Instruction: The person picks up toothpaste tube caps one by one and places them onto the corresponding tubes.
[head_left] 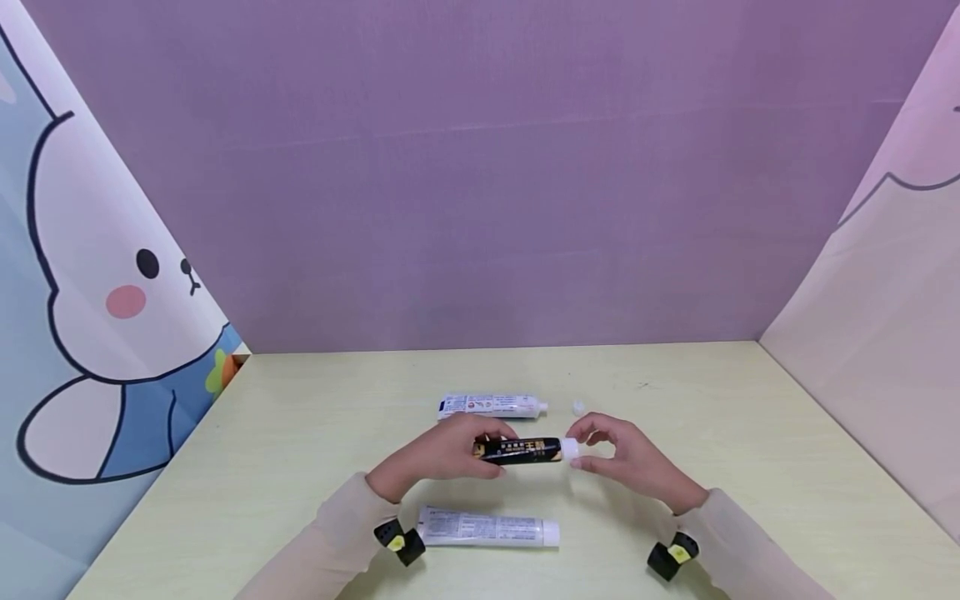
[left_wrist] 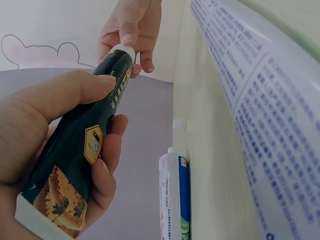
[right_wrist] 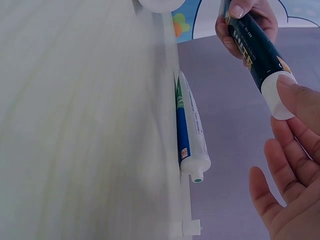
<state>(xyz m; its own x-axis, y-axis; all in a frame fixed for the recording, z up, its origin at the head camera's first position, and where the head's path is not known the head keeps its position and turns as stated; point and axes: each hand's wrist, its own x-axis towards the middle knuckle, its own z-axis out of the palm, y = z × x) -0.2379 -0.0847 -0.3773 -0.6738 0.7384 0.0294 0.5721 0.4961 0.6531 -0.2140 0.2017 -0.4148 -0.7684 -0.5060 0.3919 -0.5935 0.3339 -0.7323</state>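
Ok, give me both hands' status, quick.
Left hand: holding the black tube round its body.
Right hand: pinching that tube's white cap.

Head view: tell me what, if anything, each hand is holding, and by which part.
The left hand grips the dark tube around its body; the right hand pinches the tube's white cap between thumb and fingers.

Place: a screened-off recording booth is apparently showing; the wider room is lying hidden.
Tabletop: pale wood grain is showing.
Purple backdrop: is standing along the far edge.
Cartoon panel: is closing the left side.
Pink-and-cream panel: is closing the right.
Black wrist cameras: are suiting this setup.
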